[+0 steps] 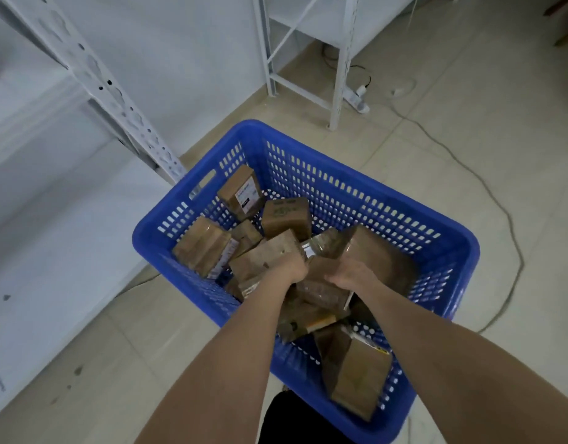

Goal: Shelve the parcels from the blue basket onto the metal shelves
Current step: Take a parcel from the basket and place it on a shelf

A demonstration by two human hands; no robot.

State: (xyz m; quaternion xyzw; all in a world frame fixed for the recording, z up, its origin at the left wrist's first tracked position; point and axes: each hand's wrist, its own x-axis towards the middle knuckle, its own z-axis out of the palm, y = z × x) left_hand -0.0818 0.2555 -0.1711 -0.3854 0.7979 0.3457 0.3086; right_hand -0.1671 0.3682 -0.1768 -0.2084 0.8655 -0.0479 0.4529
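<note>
- The left hand (289, 267) reaches into the blue basket (356, 182), its fingers curled over the top edge of a brown parcel (263, 254) near the middle.
- The right hand (350, 274) clasps the near edge of a larger carton (377, 251) just beside it. Its fingertips are hidden and the carton is blurred.
- The parcels are small, stiff cardboard boxes and probably light. Glossy tape on some may be slippery, so gripping across two opposite faces looks safest.
- Other parcels lie loosely tumbled: a labelled box (241, 193) leans on the far wall and a tall one (356, 379) stands in the near corner. Neighbours may shift when one is lifted.
- The metal shelves (51, 219) stand to the left, and their slotted upright (116, 91) comes down just beside the basket's corner.
- A power strip (359, 100) and cable (500, 219) lie on the floor to the right.
</note>
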